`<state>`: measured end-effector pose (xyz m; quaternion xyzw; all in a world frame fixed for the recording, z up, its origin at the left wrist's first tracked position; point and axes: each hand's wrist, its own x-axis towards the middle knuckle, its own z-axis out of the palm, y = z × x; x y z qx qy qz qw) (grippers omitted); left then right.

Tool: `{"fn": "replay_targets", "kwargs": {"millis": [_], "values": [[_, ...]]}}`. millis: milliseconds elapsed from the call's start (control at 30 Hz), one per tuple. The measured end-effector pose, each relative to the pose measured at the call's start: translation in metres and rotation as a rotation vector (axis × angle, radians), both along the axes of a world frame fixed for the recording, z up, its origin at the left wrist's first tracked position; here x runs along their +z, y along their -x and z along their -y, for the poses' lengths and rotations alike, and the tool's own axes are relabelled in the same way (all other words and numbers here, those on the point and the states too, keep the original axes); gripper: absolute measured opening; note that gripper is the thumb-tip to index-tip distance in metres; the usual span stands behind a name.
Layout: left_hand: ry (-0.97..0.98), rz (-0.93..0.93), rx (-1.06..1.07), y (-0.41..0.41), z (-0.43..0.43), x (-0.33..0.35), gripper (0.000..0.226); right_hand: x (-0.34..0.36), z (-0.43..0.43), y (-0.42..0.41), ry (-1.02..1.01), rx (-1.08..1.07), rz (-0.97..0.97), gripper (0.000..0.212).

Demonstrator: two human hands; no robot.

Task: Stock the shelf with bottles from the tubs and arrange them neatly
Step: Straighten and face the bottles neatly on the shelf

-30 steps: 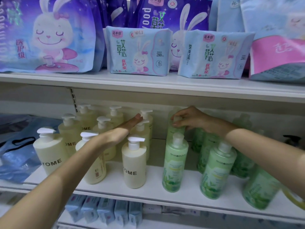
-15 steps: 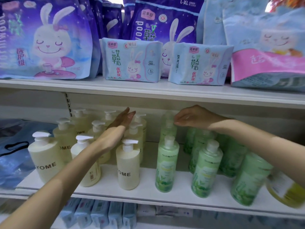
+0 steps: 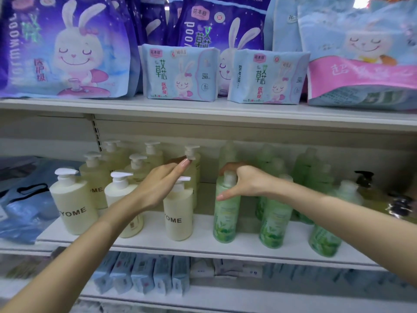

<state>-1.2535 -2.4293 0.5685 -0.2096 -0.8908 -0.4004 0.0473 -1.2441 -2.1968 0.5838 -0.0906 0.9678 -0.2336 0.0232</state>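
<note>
Item one, my left grip (image 3: 158, 188): released, fingers straight and together, extended up and inward over the front row of cream plastic pump bottles (image 3: 72, 206) lettered "YOME". Its fingertips (image 3: 184, 163) end just under the white pump head of a rear cream bottle (image 3: 191, 152), and I cannot tell whether they touch it. The palm hides part of the pump of the front right cream bottle (image 3: 178, 220). Item two, my right grip (image 3: 243, 182): curled down over the pale pump cap of the front translucent green bottle (image 3: 225, 218) and grasping it, thumb pointing down and left beside the neck. That bottle stands upright at the left end of the green rows. Item three, surroundings: more green pump bottles (image 3: 276, 220) in rows behind and to the right, somewhat blurred; a yellowish bottle with a dark pump (image 3: 364, 184) at the far right; a blue plastic bag (image 3: 24, 213) left of the cream group. All the bottles stand on the white middle shelf (image 3: 203, 247). Item four, clearances: the white upper shelf (image 3: 203, 111), loaded with purple rabbit-print packs (image 3: 67, 48) and pale blue packs (image 3: 180, 75), sits close above the rear pump heads. A bare strip of board separates cream from green, and a bare margin runs along the front edge. Below, pale blue boxes (image 3: 146, 276) stand in a row.
</note>
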Motion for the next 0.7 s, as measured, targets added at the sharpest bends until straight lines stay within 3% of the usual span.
{"fn": "replay_targets", "kwargs": {"millis": [100,233,700], "values": [[0.023,-0.011,-0.027,-0.005,0.005,-0.005,0.077,-0.003,-0.001,0.0,0.009,-0.032,-0.046,0.081],[0.052,0.029,-0.012,-0.008,0.01,-0.015,0.084,-0.001,-0.001,0.002,-0.041,-0.029,-0.051,0.08],[0.064,0.01,-0.015,-0.015,0.007,-0.012,0.053,-0.002,0.001,-0.003,-0.064,-0.021,-0.018,0.062]]}}
